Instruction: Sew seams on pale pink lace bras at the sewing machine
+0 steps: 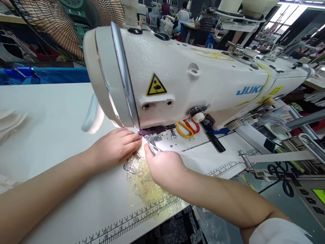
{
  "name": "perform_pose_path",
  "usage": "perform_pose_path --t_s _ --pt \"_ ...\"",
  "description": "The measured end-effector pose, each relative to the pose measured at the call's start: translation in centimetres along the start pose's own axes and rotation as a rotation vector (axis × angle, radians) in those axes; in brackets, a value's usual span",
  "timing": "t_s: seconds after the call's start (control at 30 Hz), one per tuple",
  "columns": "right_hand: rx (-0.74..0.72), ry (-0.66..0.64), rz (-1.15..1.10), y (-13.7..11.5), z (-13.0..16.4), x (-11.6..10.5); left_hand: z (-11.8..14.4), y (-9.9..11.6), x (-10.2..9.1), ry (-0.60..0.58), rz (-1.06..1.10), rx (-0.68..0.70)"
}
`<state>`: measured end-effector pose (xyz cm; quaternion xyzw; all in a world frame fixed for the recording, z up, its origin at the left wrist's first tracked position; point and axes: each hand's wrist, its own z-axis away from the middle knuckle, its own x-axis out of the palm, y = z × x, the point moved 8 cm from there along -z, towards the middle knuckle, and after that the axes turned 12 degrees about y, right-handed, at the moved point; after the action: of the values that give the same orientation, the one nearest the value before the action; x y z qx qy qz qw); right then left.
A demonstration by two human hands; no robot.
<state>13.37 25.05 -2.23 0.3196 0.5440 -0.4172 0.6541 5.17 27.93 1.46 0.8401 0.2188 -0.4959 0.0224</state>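
White sleeve (276, 232), nearest, led to the right hand (165, 167), curled, its grip hidden. Left hand (119, 145) lay flat, no hold visible. Yellow cloth (144, 183) ran between both on the bench (101, 203), long axis from sewing machine (162, 61) toward front edge.

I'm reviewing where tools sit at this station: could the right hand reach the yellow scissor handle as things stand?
Probably yes: the right hand is close by, and the machine bed between them looks unobstructed. The machine head overhangs the yellow scissor handle, so a low approach seems needed.
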Motion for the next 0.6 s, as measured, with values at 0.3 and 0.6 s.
perform_pose_path --t_s 0.3,0.6 --pt "0.032 0.079 0.006 0.1 0.5 0.1 1.3 -1.6 -0.4 -0.081 -0.140 -0.130" --pt "0.044 0.223 0.007 0.2 2.2 -0.1 16.5 -5.4 -16.7 -0.422 -0.715 -1.232"
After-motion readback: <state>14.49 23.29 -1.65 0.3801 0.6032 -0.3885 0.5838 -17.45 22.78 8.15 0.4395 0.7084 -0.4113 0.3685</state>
